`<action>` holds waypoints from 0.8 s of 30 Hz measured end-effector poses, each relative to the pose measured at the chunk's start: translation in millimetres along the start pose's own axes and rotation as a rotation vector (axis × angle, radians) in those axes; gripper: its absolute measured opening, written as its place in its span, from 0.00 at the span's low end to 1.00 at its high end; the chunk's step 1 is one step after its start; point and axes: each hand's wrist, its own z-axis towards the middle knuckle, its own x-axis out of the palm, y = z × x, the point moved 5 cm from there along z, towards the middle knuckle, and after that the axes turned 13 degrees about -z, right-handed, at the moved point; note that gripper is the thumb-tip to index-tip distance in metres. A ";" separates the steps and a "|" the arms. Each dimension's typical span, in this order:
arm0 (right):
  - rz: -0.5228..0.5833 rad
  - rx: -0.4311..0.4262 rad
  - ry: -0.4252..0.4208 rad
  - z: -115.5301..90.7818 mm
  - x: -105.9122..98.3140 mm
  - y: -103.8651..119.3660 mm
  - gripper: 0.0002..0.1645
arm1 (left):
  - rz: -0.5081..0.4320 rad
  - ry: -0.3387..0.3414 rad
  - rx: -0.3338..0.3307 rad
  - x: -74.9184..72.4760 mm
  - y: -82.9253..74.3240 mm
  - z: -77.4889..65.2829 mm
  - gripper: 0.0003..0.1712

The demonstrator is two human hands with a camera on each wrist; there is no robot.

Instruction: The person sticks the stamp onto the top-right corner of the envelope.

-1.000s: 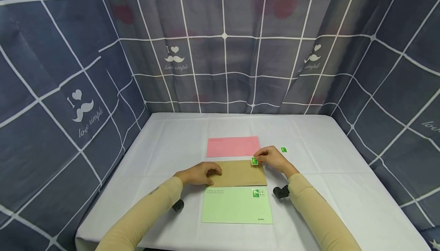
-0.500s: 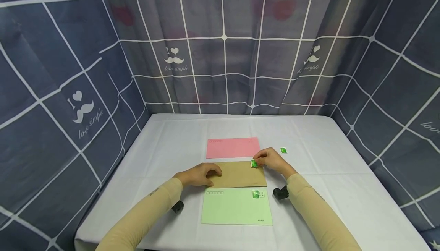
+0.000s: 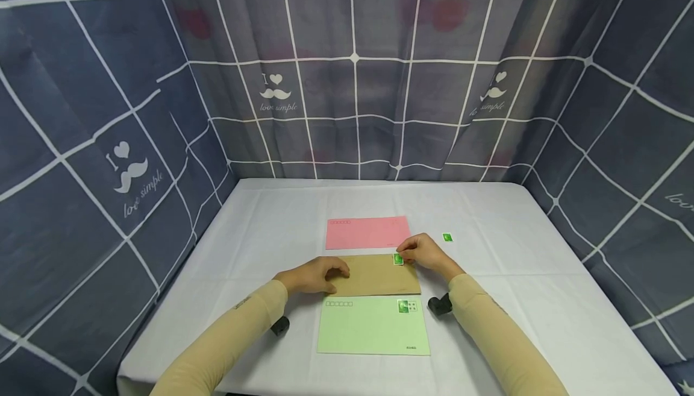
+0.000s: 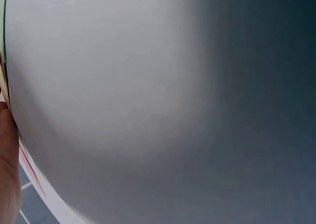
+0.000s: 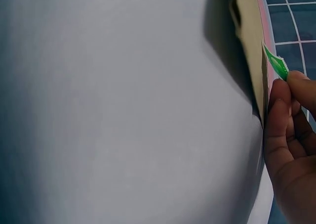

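Note:
A brown envelope [image 3: 374, 280] lies between a pink envelope [image 3: 367, 233] and a light green envelope [image 3: 371, 331]. My left hand [image 3: 311, 274] rests on its left end, thumb and forefinger spread apart with fingertips on the paper. In the right wrist view, thumb and fingers of my right hand [image 5: 291, 140] pinch the edge of a small green stamp [image 5: 277, 64]. The stamp is tilted, over the brown envelope's upper right corner. In the left wrist view only part of my left hand [image 4: 7, 164] shows, at the frame's edge.
Another green stamp [image 3: 447, 237] lies on the white tablecloth [image 3: 488, 215], right of the pink envelope. The light green envelope bears a green stamp [image 3: 403, 306] beside a printed box. A dark checked curtain [image 3: 374, 82] encloses the table's back and sides.
My right hand has shifted slightly left with the stamp, further in over the brown envelope's corner. My left hand stays in place.

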 end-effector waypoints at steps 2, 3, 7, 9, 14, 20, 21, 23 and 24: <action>-0.009 0.010 0.001 0.4 0.6 0.2 0.08 | 0.004 0.003 0.005 0.2 -0.7 0.1 0.22; -0.011 0.017 0.000 0.5 0.8 0.3 0.07 | 0.005 0.004 0.000 0.1 -0.7 0.0 0.22; -0.023 0.037 -0.005 0.5 2.1 0.7 0.07 | -0.002 0.003 0.003 -0.4 -2.1 -0.4 0.22; -0.024 0.041 -0.003 0.9 3.6 0.3 0.07 | -0.014 0.006 0.002 -0.4 -2.1 -0.9 0.22; -0.057 0.042 -0.004 2.1 4.7 0.1 0.07 | -0.014 0.014 0.009 -0.1 -3.2 -0.6 0.22; -0.141 0.007 -0.018 2.8 3.4 6.8 0.06 | 0.017 0.006 0.014 -0.4 -3.8 -0.7 0.22; -0.148 0.005 -0.018 2.9 3.3 7.5 0.06 | 0.016 0.006 0.015 -0.3 -3.9 -0.7 0.22; -0.159 0.005 -0.020 3.1 3.2 8.7 0.06 | 0.012 0.005 0.009 -0.2 -3.6 -0.9 0.22; -0.162 0.005 -0.021 3.2 3.3 9.1 0.06 | 0.014 0.003 0.006 -0.1 -3.3 -1.0 0.22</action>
